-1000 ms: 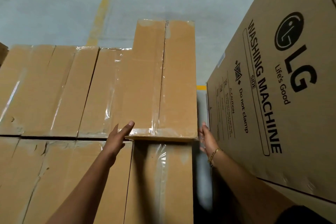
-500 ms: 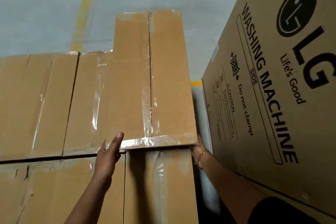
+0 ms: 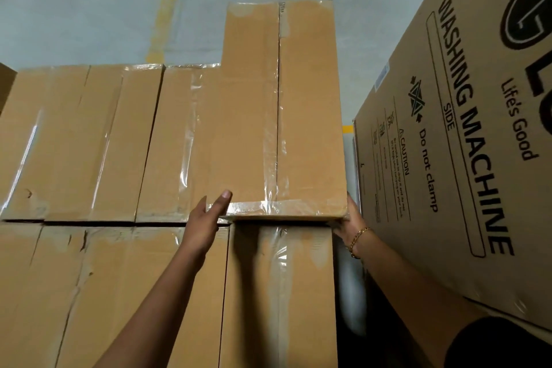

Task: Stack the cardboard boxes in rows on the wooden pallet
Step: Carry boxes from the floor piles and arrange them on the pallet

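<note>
A long taped cardboard box (image 3: 254, 128) lies on top of the stack, over the far row's right end, and its far end juts out past that row. My left hand (image 3: 206, 218) presses its near left corner with straight fingers. My right hand (image 3: 348, 224) grips the near right corner, thumb up the side and fingers hidden beneath. Below it, the far row of boxes (image 3: 89, 143) and the near row of boxes (image 3: 89, 293) lie side by side. The pallet is hidden.
A big washing machine carton (image 3: 463, 158) stands close on the right, leaving only a narrow gap beside the stack. Beyond the stack is grey concrete floor with a yellow line (image 3: 162, 9).
My right hand has moved from beside the box to its near right corner. My left hand has stayed at the near left corner, and the box has barely shifted.
</note>
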### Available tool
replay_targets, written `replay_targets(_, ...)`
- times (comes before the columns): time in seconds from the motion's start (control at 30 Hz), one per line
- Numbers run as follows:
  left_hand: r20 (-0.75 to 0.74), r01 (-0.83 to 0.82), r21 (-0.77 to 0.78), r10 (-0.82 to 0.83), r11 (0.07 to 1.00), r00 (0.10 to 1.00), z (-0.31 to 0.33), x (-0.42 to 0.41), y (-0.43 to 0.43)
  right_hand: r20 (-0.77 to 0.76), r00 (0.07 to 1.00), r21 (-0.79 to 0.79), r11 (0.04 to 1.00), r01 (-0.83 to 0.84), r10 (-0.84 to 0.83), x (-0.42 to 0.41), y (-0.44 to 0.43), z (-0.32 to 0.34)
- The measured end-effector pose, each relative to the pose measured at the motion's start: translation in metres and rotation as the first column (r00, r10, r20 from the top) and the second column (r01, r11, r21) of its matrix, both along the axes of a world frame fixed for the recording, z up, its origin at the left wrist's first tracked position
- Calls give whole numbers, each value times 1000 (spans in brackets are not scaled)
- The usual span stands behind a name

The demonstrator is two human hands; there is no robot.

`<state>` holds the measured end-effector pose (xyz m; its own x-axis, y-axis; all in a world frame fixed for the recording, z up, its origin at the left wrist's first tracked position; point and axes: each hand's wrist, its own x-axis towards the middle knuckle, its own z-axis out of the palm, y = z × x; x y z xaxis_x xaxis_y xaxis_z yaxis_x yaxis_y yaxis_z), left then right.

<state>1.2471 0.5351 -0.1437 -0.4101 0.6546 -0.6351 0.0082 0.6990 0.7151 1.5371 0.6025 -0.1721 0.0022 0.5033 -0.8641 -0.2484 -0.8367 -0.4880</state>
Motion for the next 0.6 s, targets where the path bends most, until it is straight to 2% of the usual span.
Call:
replay_targets(0.2,2,-2,28,2,1000,1000,33,8,-3,8,998,73,995,-63,63,4,-6,35)
replay_targets(0.33,19,15,40,-15,999,1000,58,7,-13,97,990,87,990,-111,102,3,-17,66)
replay_targets(0.47,-1,87,90,-88,992,996,95,3,-30,239,956,139,968,-208,171,1,-34,102)
replay_targets(0.6,-99,192,170,-177,967,979,141,-7,-64,500,824,253,865,-433,266,0,-69,147)
